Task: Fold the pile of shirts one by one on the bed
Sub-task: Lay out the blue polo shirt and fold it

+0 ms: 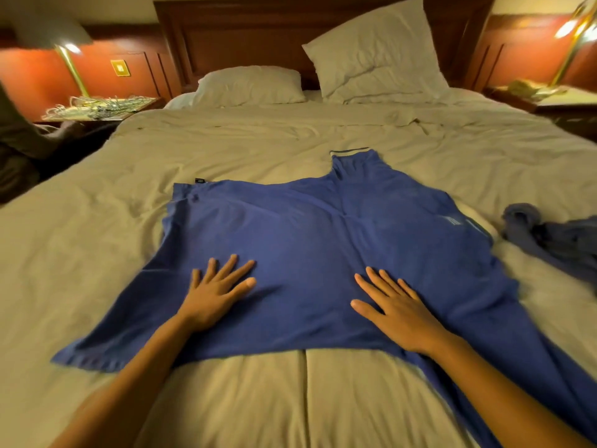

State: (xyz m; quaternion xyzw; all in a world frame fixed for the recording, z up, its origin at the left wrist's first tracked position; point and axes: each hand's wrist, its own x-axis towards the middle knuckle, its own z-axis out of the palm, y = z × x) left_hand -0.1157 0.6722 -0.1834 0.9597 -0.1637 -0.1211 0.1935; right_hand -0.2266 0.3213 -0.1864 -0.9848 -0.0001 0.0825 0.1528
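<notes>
A blue shirt (310, 234) lies spread flat across the middle of the bed (97, 240), one sleeve reaching toward the lower left and its collar lying at the right. My left hand (216, 292) presses flat on the near left part of the shirt, fingers straight and spread. My right hand (397, 308) rests flat on the shirt's near right part, fingers straight too. A crumpled heap of dark blue shirts (552, 237) sits at the bed's right edge, partly cut off by the frame.
Two white pillows (252, 85) (374, 53) lean at the wooden headboard (245, 37). Nightstands with brass lamps stand on both sides, the left one (100, 108) covered in cables. A dark seat and clothing (19, 150) are at the far left.
</notes>
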